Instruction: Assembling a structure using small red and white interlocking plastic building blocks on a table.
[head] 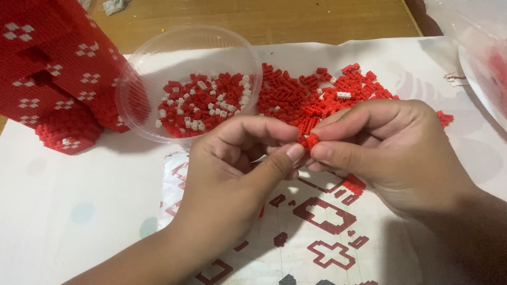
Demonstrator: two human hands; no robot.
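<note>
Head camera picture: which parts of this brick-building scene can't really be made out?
- Small red brick piece: mostly covered by the fingers of the left hand and right hand; its shape is unclear.
- Big red brick model: cut off by the top and left edges.
- Printed sheet: partly hidden under both hands.
- Plastic bag: blurred, cut by the right edge.

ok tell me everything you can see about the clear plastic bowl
The clear plastic bowl is round, thin-walled and see-through, with a slightly cloudy rim. It sits tilted toward the camera on the white sheet, its left edge against the big red brick model. Inside lies a shallow heap of tiny red and white bricks. A loose pile of red bricks lies just to its right. Neither hand touches it.
</note>
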